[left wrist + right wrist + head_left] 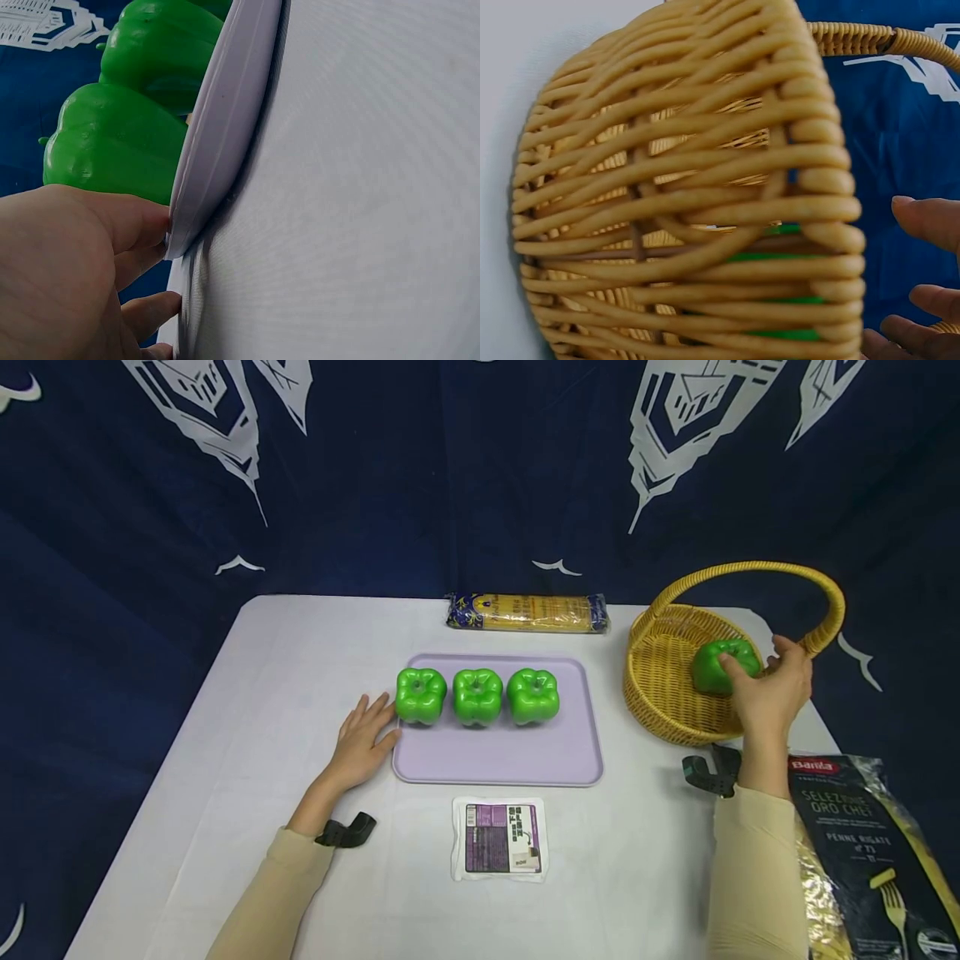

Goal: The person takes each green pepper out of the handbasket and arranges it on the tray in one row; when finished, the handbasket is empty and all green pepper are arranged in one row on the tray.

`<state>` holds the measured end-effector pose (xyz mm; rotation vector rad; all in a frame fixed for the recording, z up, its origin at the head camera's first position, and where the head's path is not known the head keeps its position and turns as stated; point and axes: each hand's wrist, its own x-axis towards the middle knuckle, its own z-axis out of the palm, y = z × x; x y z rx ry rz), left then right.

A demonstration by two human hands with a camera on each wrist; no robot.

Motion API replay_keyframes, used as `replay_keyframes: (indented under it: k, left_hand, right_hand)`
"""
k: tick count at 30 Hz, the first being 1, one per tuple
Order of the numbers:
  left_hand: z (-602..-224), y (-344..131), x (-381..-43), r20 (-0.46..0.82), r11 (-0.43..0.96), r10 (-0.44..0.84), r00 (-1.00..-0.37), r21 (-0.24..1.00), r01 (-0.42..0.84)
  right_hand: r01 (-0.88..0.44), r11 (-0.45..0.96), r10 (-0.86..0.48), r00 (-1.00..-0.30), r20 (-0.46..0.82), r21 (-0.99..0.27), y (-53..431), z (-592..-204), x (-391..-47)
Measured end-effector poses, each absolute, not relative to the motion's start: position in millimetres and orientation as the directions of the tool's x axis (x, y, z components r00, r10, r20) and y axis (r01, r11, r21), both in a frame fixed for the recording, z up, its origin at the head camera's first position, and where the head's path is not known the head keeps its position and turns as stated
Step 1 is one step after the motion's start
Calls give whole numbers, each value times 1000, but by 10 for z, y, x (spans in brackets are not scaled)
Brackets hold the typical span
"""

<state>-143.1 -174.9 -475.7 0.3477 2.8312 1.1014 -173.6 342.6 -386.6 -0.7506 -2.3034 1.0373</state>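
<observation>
On the left, my left hand (pixel 362 750) rests with fingers spread at the left edge of the lilac tray (pixel 495 756). Its fingertips touch the tray's rim (pixel 225 112) in the left wrist view. Three green bell peppers stand in a row on the tray: a left one (pixel 421 696), a middle one (pixel 477 697) and a right one (pixel 533 697). My right hand (pixel 772 689) is over the right side of the wicker basket (pixel 660 693), thumb and fingers apart. Beside its thumb, another green bell pepper (pixel 722 665) lies inside the basket, showing through the weave in the right wrist view.
A pack of spaghetti (pixel 528 612) lies behind the tray, and a white and purple packet (pixel 500 839) in front of it. The basket's tall handle (pixel 750 567) arches behind my right hand. A black penne bag (pixel 862 852) lies beside my right forearm.
</observation>
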Motion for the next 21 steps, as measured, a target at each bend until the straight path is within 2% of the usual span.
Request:
replay_keyframes:
  k: [21]
  left_hand:
    - [-4755,-1741,-1422,15,720,238,-971,668,187]
  right_hand:
    - [287,563,649,-734,200,-775,3385,-3958,-1755]
